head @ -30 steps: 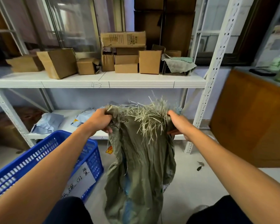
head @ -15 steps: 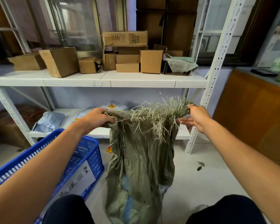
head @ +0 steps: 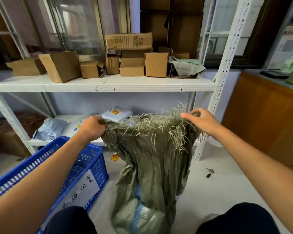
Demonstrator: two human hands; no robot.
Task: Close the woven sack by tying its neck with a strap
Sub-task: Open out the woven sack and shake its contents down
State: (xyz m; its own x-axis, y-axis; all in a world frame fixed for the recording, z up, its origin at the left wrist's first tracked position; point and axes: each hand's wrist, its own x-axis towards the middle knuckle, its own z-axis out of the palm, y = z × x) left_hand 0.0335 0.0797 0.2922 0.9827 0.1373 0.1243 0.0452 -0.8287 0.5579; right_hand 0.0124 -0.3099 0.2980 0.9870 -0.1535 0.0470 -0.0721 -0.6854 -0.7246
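The woven sack [head: 152,166] stood on the floor [head: 210,191] between the person's knees, its frayed mouth stretched wide between the left hand [head: 91,127] and right hand [head: 201,120], so the way down into it from above lay open. A blue crate [head: 61,166] crowded the left side, close beside the sack. Just behind, the white shelf rack [head: 108,85] blocked forward reach, its upright post [head: 208,132] close by the right hand. A wooden cabinet [head: 264,119] walled off the far right. Bare floor to the sack's right gave passing room.
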